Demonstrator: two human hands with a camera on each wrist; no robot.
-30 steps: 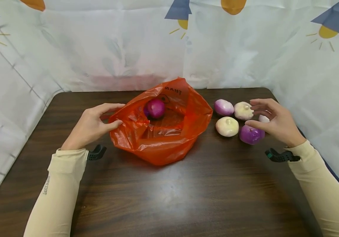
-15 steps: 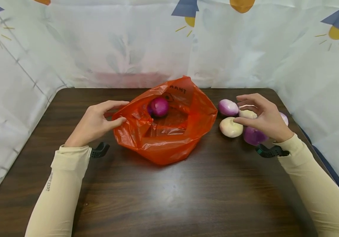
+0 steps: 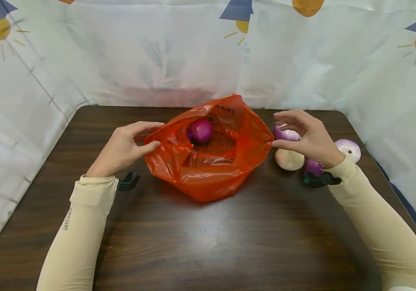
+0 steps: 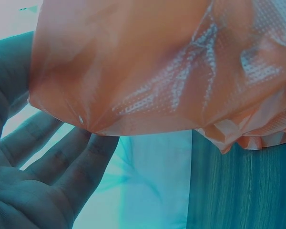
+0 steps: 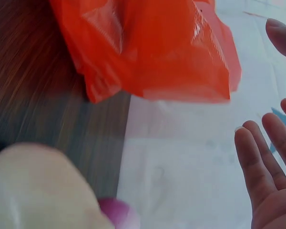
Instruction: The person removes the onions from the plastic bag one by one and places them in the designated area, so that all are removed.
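Note:
An orange-red plastic bag (image 3: pixel 208 184) stands with its mouth spread wide on the table. Inside lies a purple onion (image 3: pixel 202 130), part of another purple shape behind it. My left hand (image 3: pixel 120 147) is at the bag's left rim, thumb and fingers spread apart; in the left wrist view its straight fingers (image 4: pixel 81 162) meet the film's edge. Over at the right rim, my right hand (image 3: pixel 309 139) has its thumb tip close to the bag's corner, contact unclear. The right wrist view shows its fingers (image 5: pixel 250 157) loosely spread, holding nothing.
Under and beside my right hand lie a pale onion (image 3: pixel 289 160), a purple-and-white onion (image 3: pixel 286 133), a purple onion (image 3: pixel 313 167) and a whitish-purple onion (image 3: pixel 349 150). A dark wooden table (image 3: pixel 193 250) backs onto a white patterned curtain (image 3: pixel 193 52).
My right hand has moved left from above the onions to the bag's right corner. The left hand keeps its place at the rim. The whole view has shifted slightly.

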